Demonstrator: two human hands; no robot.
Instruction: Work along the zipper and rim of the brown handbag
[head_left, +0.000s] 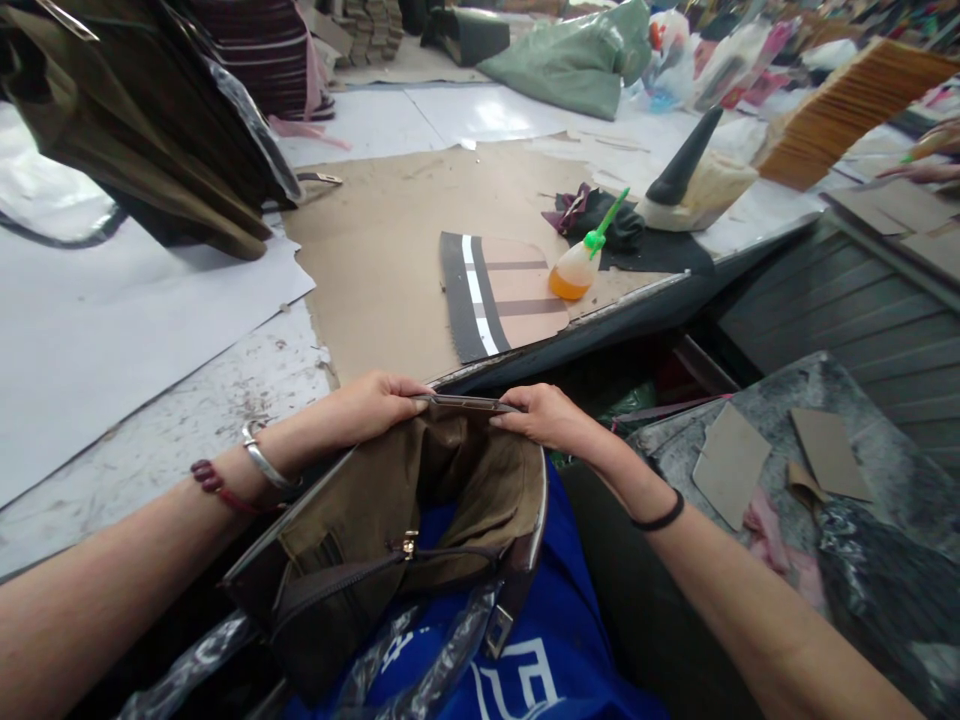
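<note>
Head view: an olive-brown handbag [420, 520] lies open in the person's lap, against a blue garment, just below the edge of the surface [225, 390]. The left hand [375, 405] is closed in a pinch on the left end of the bag's top rim. The right hand [547, 415] is closed in the same way on the right end, so the rim runs straight between them. The rest of the bag hangs below both hands.

One handbag is held. On the surface lie one glue bottle [577, 265] with a green nozzle and one striped cut panel [499, 295] touching it, both on a brown cardboard sheet [375, 240]. One black cone [682, 160] stands further back. Two larger cardboard cut-outs [731, 460] lie on a lower grey slab to the right.

White paper [112, 320] covers the left of the surface, under a pile of dark bags [150, 120]. Behind is a cluttered workshop with a green plastic sack [577, 60].
</note>
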